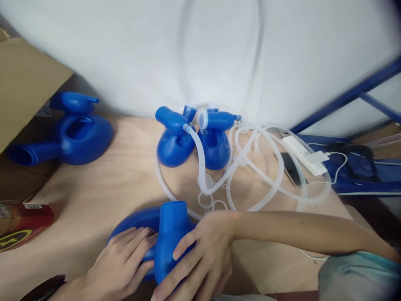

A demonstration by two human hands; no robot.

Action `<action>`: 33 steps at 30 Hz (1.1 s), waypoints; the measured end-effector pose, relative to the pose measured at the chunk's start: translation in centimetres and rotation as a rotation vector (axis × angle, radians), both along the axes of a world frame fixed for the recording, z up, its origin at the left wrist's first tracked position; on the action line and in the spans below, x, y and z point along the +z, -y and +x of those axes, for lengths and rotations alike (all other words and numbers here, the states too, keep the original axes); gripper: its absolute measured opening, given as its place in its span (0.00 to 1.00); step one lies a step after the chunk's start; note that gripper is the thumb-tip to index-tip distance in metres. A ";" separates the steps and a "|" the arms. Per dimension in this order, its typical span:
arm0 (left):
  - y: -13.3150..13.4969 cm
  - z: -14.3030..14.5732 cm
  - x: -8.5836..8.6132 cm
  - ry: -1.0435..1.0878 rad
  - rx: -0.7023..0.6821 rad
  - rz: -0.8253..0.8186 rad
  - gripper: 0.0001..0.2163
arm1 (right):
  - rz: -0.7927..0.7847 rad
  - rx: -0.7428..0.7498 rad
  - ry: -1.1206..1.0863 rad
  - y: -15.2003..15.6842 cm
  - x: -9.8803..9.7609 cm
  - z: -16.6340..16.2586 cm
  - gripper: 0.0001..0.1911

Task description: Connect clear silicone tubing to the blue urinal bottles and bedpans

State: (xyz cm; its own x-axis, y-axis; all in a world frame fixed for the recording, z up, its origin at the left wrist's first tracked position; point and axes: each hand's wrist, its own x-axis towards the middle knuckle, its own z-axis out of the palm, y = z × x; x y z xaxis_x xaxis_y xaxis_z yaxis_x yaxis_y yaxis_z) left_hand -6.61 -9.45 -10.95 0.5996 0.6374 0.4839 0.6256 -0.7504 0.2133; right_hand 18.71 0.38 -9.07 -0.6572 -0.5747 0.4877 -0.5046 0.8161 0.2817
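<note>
Near the table's front edge lies a blue plastic urinal bottle [138,219], partly hidden by my hands. My left hand [122,263] is closed around its handle part, fingertips tucked out of sight. My right hand [208,251] wraps the side of a blue funnel-shaped urinal head [172,228], its wide mouth pointing away from me. That head stands against the bottle; whether the two are joined is hidden. Just beyond my right hand lie several clear plastic rings and caps [206,200].
Two more blue urinal bottles [175,148] stand at the back with clear hoses [241,161] coiled rightward. Another bottle [86,142] sits left beside a cardboard box [29,83]. A red package [28,221], phone [290,167], power strip [303,154] and blue metal frame [344,98] flank the table.
</note>
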 end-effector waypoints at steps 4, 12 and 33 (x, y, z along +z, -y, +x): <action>0.4 -0.4 -0.7 -0.014 -0.027 -0.025 0.12 | -0.168 -0.148 -0.037 0.7 -1.0 0.1 0.22; 0.5 -0.3 -0.7 -0.061 0.016 -0.043 0.10 | -0.853 -0.720 0.140 3.5 -0.8 1.5 0.42; 1.4 2.2 0.5 0.256 0.336 -0.609 0.37 | -1.623 -0.624 0.133 3.4 -1.8 0.9 0.46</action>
